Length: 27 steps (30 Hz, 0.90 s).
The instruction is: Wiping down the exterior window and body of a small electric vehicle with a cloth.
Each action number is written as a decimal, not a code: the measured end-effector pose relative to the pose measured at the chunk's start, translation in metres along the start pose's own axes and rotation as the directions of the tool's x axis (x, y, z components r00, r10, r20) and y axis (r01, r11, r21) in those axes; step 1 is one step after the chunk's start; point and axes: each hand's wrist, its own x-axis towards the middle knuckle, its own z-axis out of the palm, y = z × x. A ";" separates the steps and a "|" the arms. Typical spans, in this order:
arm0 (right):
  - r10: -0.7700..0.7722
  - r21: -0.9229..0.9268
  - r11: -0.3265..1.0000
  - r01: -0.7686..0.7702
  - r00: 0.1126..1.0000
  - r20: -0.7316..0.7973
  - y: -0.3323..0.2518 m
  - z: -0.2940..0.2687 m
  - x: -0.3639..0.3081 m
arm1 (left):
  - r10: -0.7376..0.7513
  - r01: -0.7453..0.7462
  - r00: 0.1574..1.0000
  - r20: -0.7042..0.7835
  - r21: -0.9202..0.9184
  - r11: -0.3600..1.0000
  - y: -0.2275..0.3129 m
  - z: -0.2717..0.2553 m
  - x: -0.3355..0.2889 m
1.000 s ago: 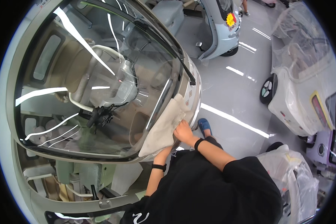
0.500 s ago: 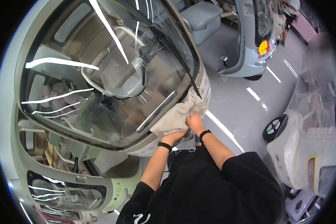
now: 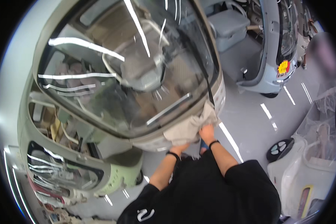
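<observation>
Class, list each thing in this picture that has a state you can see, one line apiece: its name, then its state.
Beige cloth: rumpled, against the vehicle's front below the glass
Right hand: curled on the cloth
Left hand: at the cloth's lower edge, fingers hidden
Windshield: in place, streaked with reflections
Wiper: lying along the windshield
Light-blue vehicle: open-sided
White vehicle: partly draped in clear plastic
</observation>
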 end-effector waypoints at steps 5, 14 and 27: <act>0.086 0.015 0.996 -0.086 0.996 -0.008 -0.020 -0.023 0.004 | 0.097 -0.036 0.945 -0.312 0.195 0.980 0.005 0.017 -0.026; 0.087 0.113 0.992 -0.059 0.960 -0.268 -0.039 -0.017 0.014 | 0.200 -0.021 0.933 -0.299 0.508 0.861 -0.030 0.029 -0.044; -0.004 0.286 0.935 0.208 0.816 -0.578 -0.130 -0.016 -0.009 | -0.007 0.005 0.743 -0.669 -0.006 1.000 -0.031 -0.021 -0.075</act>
